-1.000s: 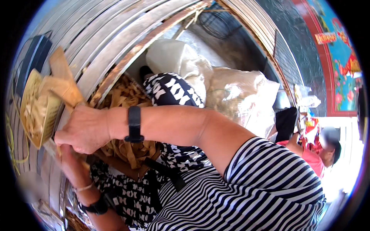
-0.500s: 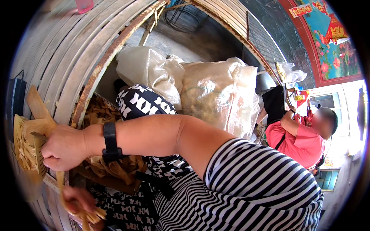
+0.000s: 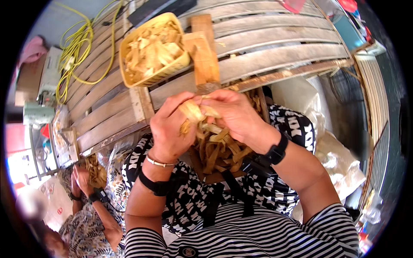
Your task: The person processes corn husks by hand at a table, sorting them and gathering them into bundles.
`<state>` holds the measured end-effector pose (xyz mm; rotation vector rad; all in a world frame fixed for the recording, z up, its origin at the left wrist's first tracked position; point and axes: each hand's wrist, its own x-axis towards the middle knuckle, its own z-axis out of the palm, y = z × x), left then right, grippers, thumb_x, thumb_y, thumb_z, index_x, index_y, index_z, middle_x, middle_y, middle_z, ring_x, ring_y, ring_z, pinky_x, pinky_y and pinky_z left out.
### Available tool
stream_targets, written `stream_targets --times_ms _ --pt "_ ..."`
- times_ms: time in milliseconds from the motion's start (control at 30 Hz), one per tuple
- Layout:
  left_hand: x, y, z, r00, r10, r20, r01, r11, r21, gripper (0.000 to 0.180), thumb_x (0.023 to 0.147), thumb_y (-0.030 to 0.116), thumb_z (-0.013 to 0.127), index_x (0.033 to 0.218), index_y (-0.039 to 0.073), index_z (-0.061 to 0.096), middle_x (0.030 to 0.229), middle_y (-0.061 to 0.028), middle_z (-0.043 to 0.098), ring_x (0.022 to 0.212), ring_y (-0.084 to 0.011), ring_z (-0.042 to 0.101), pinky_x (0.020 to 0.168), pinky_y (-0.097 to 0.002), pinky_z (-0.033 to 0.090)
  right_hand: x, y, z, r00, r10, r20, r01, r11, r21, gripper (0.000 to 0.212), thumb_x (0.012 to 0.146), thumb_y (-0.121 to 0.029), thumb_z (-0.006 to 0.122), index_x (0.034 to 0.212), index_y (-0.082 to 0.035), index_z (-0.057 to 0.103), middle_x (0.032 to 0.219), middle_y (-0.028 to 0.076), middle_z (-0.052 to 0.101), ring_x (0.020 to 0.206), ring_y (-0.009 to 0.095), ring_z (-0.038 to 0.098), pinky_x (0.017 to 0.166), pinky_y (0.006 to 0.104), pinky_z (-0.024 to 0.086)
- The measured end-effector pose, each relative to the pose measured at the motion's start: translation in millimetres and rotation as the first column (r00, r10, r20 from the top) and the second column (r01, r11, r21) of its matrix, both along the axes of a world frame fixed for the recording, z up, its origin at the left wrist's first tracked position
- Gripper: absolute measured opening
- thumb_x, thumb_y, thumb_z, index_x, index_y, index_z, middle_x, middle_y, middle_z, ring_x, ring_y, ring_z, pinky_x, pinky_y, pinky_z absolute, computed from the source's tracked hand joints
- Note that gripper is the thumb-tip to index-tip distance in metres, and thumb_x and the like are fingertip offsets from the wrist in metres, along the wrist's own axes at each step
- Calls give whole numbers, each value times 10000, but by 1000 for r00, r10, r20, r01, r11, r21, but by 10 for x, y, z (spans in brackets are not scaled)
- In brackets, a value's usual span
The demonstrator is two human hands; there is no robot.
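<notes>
Both hands meet above my lap, in front of the slatted bench. My left hand (image 3: 170,127) is closed, pinching a flat, pale yellow fibrous strip (image 3: 192,110) between thumb and fingers. Fingertips of my right hand (image 3: 234,114) close on the other side of that strip, almost touching the left. More strip ends stick out below the left fingers. Under the hands, a heap of yellow-brown strips (image 3: 219,148) fills a container on my lap, whose rim is mostly hidden. Just beyond the hands a wooden board (image 3: 204,64) lies across the bench edge.
A yellow basket (image 3: 187,60) full of strips stands on the slatted bench (image 3: 275,49). Left of it lies a coiled yellow cable (image 3: 88,43). Another person (image 3: 92,215) sits at lower left, hands over similar strips. Translucent sacks (image 3: 340,161) stand at my right.
The view has swung right to left, back over the bench. My right hand has left the basket's side and come to my left hand above my lap; both now hold the strip.
</notes>
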<state>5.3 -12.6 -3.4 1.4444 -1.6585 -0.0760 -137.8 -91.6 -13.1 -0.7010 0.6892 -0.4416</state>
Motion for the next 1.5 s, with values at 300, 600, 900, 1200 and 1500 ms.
stream_targets --times_ms 300,600,900,1200,1500 --pt "70 49 -81 954 -112 -277 222 886 407 130 731 47 617 859 36 628 1005 -133 636 900 -298 622 731 -340 511 -108 60 -45 942 -56 -332 -268 471 -840 276 852 -258 620 727 -12 603 605 139 581 535 238 585 512 321 458" --pt "46 15 -141 949 -52 -310 171 912 372 92 784 52 597 860 10 626 986 -130 637 851 -303 614 743 -334 498 -88 -5 -47 917 -32 -397 -302 593 -746 249 880 -207 576 750 5 586 591 80 557 511 145 524 502 272 430" --pt "-64 48 -154 947 -30 -319 151 920 362 96 763 78 608 821 4 629 955 -123 628 802 -303 607 731 -333 495 -77 -5 -111 950 73 -302 -242 781 -575 159 904 -174 569 821 -38 568 692 -36 553 578 21 492 518 166 406" --pt "117 107 193 509 168 -844 92 965 247 82 821 5 572 825 0 654 995 -52 618 694 -82 568 590 -227 485 -141 -23 66 919 394 -10 -393 916 -79 326 949 -342 469 859 -48 576 508 -65 344 423 34 265 414 198 206" --pt "290 91 185 441 193 -876 348 863 365 378 840 227 648 1136 8 567 871 -41 623 691 -83 567 537 -188 433 -158 -104 110 949 316 -11 -316 948 -37 323 954 -322 450 822 -55 575 461 -79 291 394 36 197 407 212 174"
